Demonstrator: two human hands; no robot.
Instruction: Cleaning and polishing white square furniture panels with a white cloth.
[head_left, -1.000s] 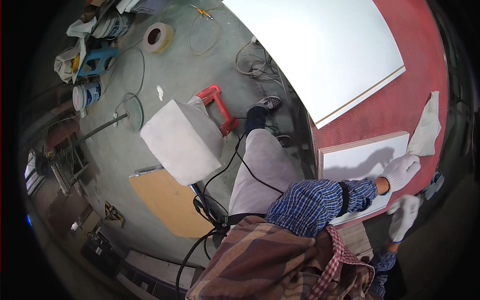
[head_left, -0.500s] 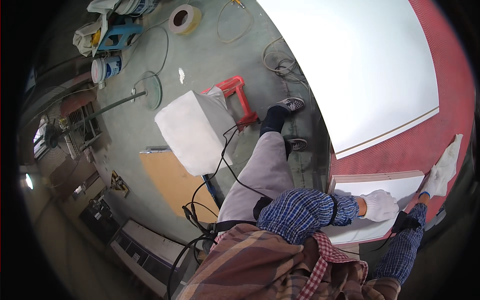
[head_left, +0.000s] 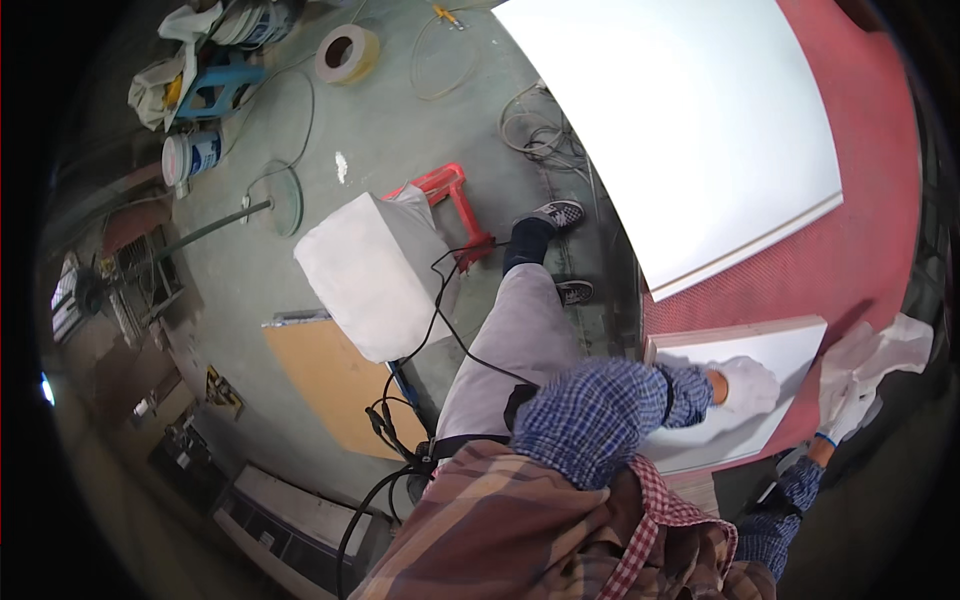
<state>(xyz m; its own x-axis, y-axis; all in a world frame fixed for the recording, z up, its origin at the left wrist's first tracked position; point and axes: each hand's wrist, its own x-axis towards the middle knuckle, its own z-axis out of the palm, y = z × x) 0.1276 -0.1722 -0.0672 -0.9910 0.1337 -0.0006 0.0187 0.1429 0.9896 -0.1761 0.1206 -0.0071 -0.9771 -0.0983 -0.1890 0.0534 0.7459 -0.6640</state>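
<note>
A small white board [head_left: 780,345] lies on the red table top [head_left: 860,250] at the right. My left hand [head_left: 745,385], in a white glove, rests flat on this board with nothing in it. Just right of the board, my gloved right hand [head_left: 845,418] grips the lower end of a crumpled white cloth [head_left: 890,348], which lies on the red surface by the board's right edge. My blue checked sleeves reach in from the bottom.
A large white panel [head_left: 690,130] covers the far part of the table. On the grey floor stand a white wrapped block [head_left: 365,270], a red stool [head_left: 450,195], a brown board [head_left: 335,385], a tape roll [head_left: 345,52], a paint bucket [head_left: 190,155] and black cables [head_left: 400,420].
My right hand has reached the white cloth and taken hold of it. My left hand has stayed on the small board, sliding a little toward its middle.
</note>
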